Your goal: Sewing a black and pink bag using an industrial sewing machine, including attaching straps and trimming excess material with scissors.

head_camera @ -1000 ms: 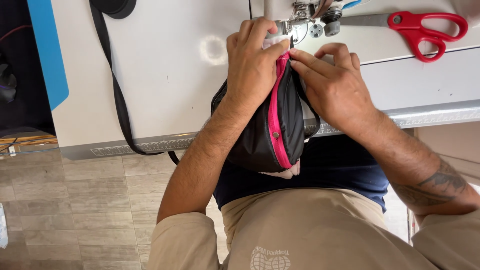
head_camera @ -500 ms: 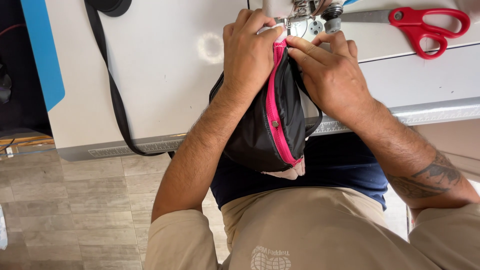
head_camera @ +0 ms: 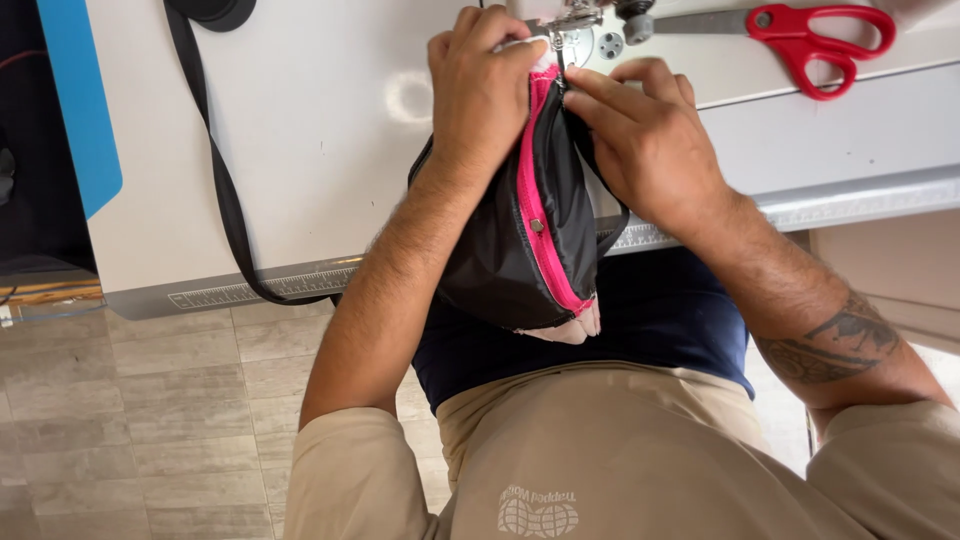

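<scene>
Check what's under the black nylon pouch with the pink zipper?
Below the black nylon pouch with the pink zipper, pale pink fabric peeks out, over navy cloth. Its top lies on the white table; anything beneath is covered.

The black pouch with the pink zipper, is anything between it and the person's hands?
Nothing visible. The left hand and the right hand both press directly on the black fabric pouch with the pink zipper, one on each side of its top end, at the sewing machine's metal foot.
</scene>
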